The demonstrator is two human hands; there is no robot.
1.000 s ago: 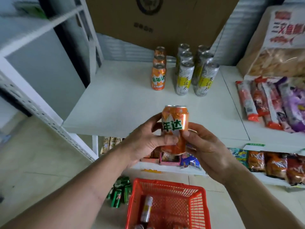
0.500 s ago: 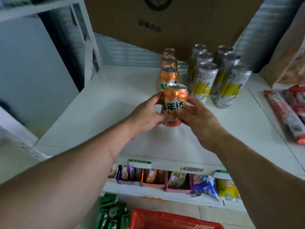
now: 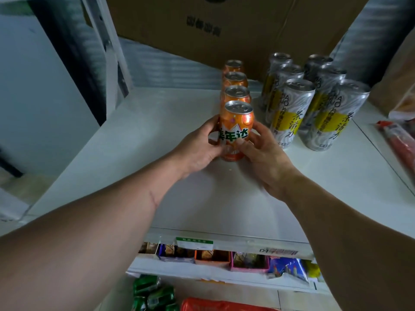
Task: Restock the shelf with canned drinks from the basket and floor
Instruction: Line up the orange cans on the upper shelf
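Orange can point(image 3: 237, 131) — upright, label facing camera — between both hands point(image 3: 226, 151).

Two bare forearms, no sleeves

Left hand point(image 3: 197, 147) and right hand point(image 3: 262, 153) wear no gloves, rings or watch; short, unpainted nails.

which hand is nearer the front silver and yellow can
Right. The right hand grips the orange can on the side facing the front silver and yellow can, just left of it. The left hand holds the orange can's far side.
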